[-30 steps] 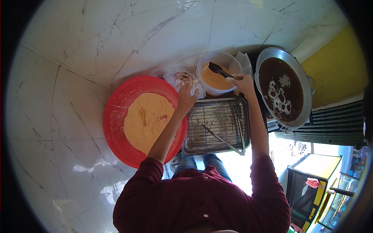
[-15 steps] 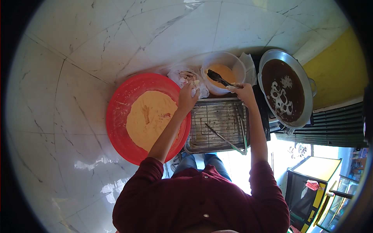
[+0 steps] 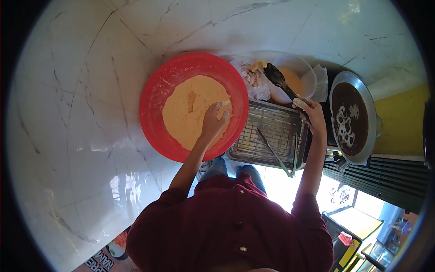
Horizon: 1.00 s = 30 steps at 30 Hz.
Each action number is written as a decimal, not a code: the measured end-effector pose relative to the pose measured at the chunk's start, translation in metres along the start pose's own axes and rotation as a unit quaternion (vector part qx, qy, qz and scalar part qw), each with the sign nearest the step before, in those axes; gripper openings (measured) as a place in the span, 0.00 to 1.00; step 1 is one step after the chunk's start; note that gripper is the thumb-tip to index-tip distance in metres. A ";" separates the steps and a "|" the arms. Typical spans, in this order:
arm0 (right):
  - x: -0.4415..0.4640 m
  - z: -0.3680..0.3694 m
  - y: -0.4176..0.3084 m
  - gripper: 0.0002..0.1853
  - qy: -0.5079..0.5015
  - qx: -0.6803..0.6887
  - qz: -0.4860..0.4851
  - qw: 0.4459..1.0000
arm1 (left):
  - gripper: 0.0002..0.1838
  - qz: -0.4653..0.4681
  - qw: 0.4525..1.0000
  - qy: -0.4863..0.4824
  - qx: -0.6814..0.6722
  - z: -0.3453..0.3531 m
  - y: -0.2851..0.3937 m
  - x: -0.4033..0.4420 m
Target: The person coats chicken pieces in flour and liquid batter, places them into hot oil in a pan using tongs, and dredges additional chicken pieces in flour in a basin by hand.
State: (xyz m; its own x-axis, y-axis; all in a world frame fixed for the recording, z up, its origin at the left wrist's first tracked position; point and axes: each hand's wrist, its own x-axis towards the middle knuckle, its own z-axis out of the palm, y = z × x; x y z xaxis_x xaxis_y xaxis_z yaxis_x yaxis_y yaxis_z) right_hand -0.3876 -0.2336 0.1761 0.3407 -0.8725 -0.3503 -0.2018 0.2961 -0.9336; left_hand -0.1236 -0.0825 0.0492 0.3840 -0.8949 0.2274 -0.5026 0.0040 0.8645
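My left hand (image 3: 215, 121) is inside the red basin (image 3: 151, 113), fingers apart, its fingertips at the pale orange flour mixture (image 3: 179, 120). A pale bit shows by the fingertips; what it is I cannot make out. A finger-like floured piece (image 3: 191, 102) lies in the mixture. My right hand (image 3: 312, 113) is closed around black-headed tongs (image 3: 282, 82). At the tongs' tip is a yellowish, wet-looking piece (image 3: 258, 65), above a clear plastic bag (image 3: 260, 92) of pale pieces. Beside the bag stands a clear tub (image 3: 310, 80) of orange liquid.
A metal tray with a wire rack (image 3: 263, 129) sits right of the basin, with metal tongs (image 3: 275, 153) lying across it. At the far right, a large pan (image 3: 372, 115) holds dark brown liquid with white foam. A marble-patterned wall (image 3: 104, 113) borders the back and left.
My left hand has moved from the plastic bag down into the flour basin. My right hand's tongs have lifted from over the tub toward the bag, a yellowish piece at their tip. The view has shifted.
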 end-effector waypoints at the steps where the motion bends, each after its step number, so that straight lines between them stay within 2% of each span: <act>1: -0.002 0.008 0.002 0.15 -0.058 0.016 -0.010 0.998 | 0.14 -0.018 1.000 0.016 0.011 -0.012 -0.009 -0.017; 4: 0.000 0.043 0.016 0.20 -0.118 -0.026 0.029 0.992 | 0.13 -0.069 0.994 0.055 0.059 -0.048 -0.025 -0.064; 9: 0.019 0.119 0.053 0.19 -0.195 -0.158 0.039 0.967 | 0.11 -0.123 0.969 0.104 0.186 -0.084 -0.051 -0.115; 11: 0.028 0.150 0.078 0.19 -0.189 -0.289 -0.131 0.929 | 0.11 -0.115 0.949 0.132 0.263 -0.090 -0.053 -0.126; 12: 0.020 0.166 0.078 0.19 -0.195 -0.290 -0.131 0.928 | 0.11 -0.120 0.947 0.136 0.265 -0.092 -0.053 -0.130; 14: -0.002 0.197 0.076 0.19 -0.177 -0.425 -0.147 0.876 | 0.11 -0.103 0.942 0.144 0.285 -0.096 -0.052 -0.134; 15: -0.009 0.206 0.083 0.19 -0.179 -0.425 -0.148 0.875 | 0.11 -0.104 0.941 0.145 0.286 -0.098 -0.051 -0.136; 17: -0.016 0.217 0.099 0.16 -0.178 -0.532 -0.219 0.798 | 0.11 -0.102 0.941 0.148 0.288 -0.099 -0.050 -0.137; 21: -0.018 0.208 0.087 0.15 -0.177 -0.526 -0.174 0.813 | 0.11 -0.101 0.943 0.151 0.278 -0.095 -0.052 -0.132; 24: -0.013 0.177 0.060 0.16 -0.142 -0.490 -0.136 0.850 | 0.11 -0.100 0.958 0.171 0.207 -0.086 -0.056 -0.114; 26: -0.001 0.141 0.056 0.17 -0.058 -0.399 -0.259 0.878 | 0.11 -0.074 0.966 0.170 0.179 -0.074 -0.049 -0.092; 30: -0.004 0.075 -0.005 0.17 0.042 -0.392 -0.170 0.903 | 0.11 0.009 0.990 0.111 0.091 -0.032 -0.020 -0.033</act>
State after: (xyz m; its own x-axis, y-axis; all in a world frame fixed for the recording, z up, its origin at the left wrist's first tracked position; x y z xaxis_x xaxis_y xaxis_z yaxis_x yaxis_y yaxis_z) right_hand -0.3196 -0.2023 0.1763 0.4417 -0.8971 -0.0149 -0.6982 -0.3332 -0.6336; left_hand -0.1020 -0.0385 0.0387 0.5243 -0.7753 0.3522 -0.6342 -0.0795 0.7691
